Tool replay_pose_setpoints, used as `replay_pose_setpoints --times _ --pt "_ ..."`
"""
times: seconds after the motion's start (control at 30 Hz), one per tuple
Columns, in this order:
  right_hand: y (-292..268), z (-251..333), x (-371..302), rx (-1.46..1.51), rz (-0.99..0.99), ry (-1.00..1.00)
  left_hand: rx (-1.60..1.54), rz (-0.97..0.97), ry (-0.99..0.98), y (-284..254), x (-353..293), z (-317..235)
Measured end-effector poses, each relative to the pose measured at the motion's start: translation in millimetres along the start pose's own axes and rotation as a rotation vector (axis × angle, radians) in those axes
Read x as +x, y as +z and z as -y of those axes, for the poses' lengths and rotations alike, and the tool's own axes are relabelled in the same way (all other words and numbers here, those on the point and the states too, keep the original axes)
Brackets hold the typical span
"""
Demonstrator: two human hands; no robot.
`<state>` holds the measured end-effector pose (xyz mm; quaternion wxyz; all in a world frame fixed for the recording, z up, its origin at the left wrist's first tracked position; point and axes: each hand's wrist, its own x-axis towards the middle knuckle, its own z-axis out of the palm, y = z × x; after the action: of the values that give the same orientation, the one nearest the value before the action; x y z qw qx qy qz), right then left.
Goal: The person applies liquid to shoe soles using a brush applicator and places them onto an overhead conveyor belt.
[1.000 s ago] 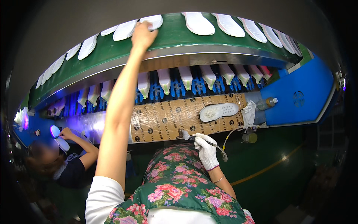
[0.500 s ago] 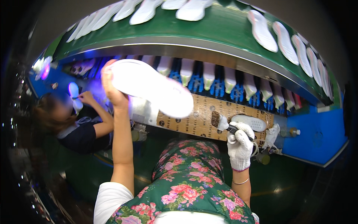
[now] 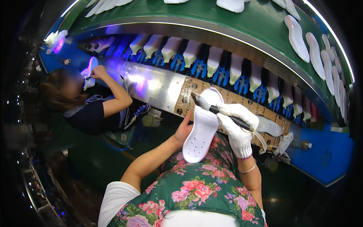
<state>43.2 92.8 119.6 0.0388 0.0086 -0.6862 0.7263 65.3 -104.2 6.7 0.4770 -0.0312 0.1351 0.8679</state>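
A white shoe sole (image 3: 198, 140) with small holes near its lower end is held in front of my apron. My bare left hand (image 3: 182, 133) wraps around it from below, with fingertips showing at its right edge. On my right hand (image 3: 242, 130) is a white knitted glove, closed around the black handle of a brush (image 3: 213, 109) that trails a pale tube. The brush's dark bristles lie over the upper part of the sole; whether they touch it I cannot tell. Past my gloved hand, another pale sole (image 3: 269, 125) rests on a printed cardboard sheet (image 3: 189, 90).
Beyond the cardboard, white shoes (image 3: 214, 60) stand in a row on blue holders. Several soles (image 3: 297, 39) lie on the green shelf (image 3: 189, 19) above. A co-worker (image 3: 94, 102) sits at left, holding a lit sole. A small bottle (image 3: 305, 145) stands at right.
My left hand has brought the sole down from the upper left to in front of my body. My right hand has carried the brush up and left, over the sole. The whole view has shifted.
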Motion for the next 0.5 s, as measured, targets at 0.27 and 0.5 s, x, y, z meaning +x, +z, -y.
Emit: replay_pose_setpoints --times 0.27,0.5 --pt "-0.6 2.5 21.7 -0.359 -0.026 -0.470 0.032 -0.184 0.288 41.1 37.4 -21.2" --pt "1.8 -3.7 14.9 -0.744 0.005 -0.686 0.451 -0.278 0.353 43.7 46.9 -3.4"
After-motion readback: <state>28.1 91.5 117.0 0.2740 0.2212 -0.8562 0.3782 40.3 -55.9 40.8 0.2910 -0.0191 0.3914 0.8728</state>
